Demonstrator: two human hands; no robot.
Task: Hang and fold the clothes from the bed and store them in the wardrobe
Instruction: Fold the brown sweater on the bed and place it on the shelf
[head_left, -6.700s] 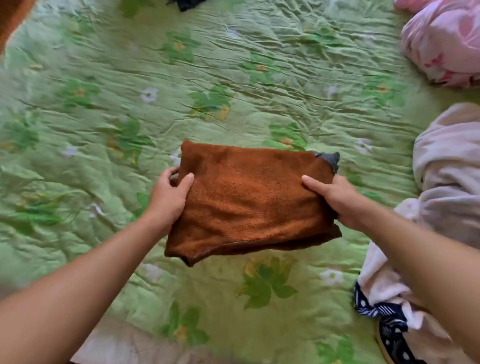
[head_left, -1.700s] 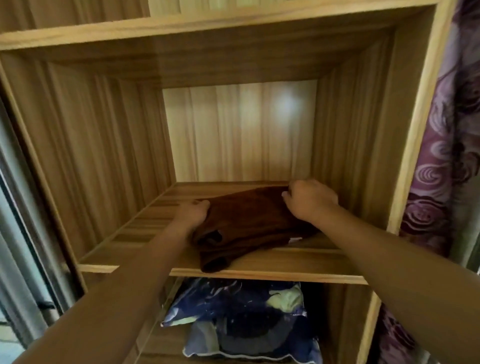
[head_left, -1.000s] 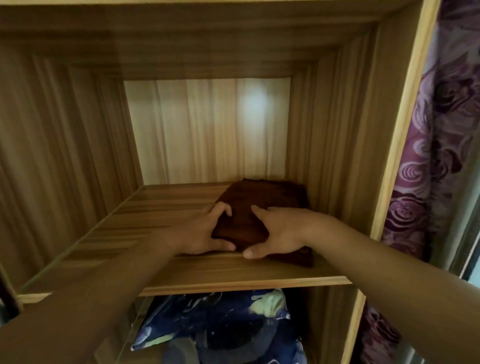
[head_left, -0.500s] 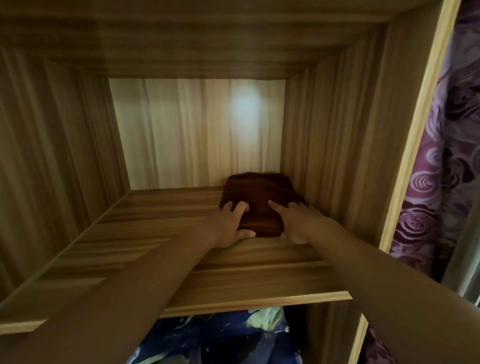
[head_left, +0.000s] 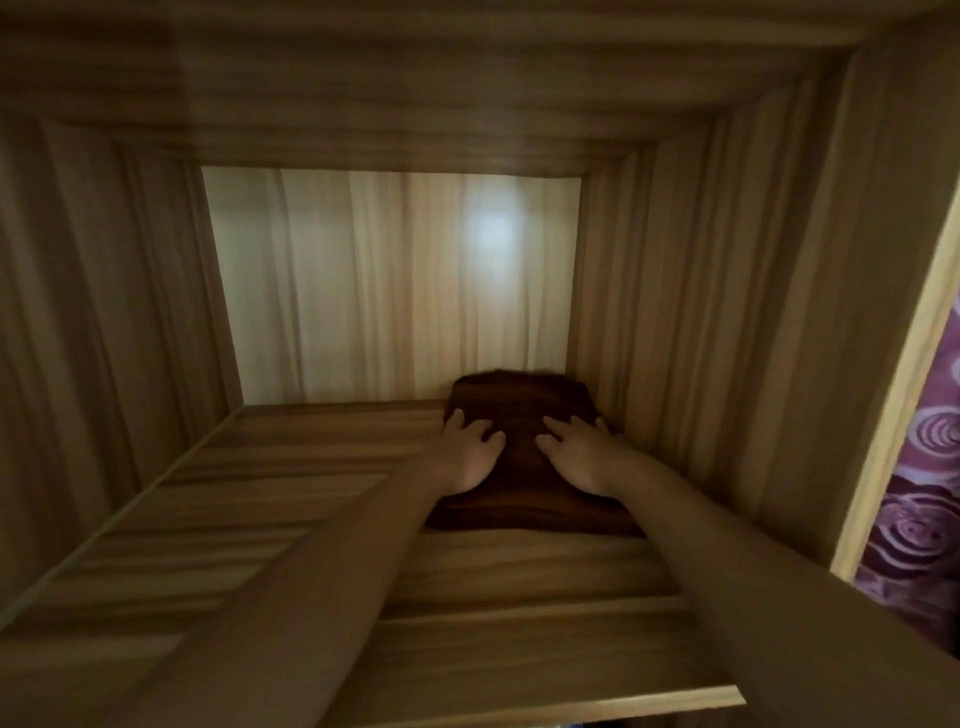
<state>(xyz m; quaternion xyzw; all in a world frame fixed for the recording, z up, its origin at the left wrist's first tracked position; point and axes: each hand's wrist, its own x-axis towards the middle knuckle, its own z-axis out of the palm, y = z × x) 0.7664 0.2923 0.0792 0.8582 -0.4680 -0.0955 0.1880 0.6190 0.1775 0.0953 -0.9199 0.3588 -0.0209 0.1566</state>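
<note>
Both hands (head_left: 524, 457) press folded brown cloth (head_left: 519, 410) against wardrobe's right wall (head_left: 701, 312).

So just one folded brown garment (head_left: 519, 415) on one wooden shelf (head_left: 311, 499), two hands flat on it, one purple curtain (head_left: 919, 519).

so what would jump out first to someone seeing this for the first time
Two bare arms reach deep into a wooden wardrobe compartment, the left hand and right hand pressed flat, fingers spread, on a folded brown cloth. The cloth sits in the back right corner of the shelf, against the side wall. Next comes the bright glare spot on the pale back panel, and a strip of purple swirl-patterned curtain at the far right edge.
</note>
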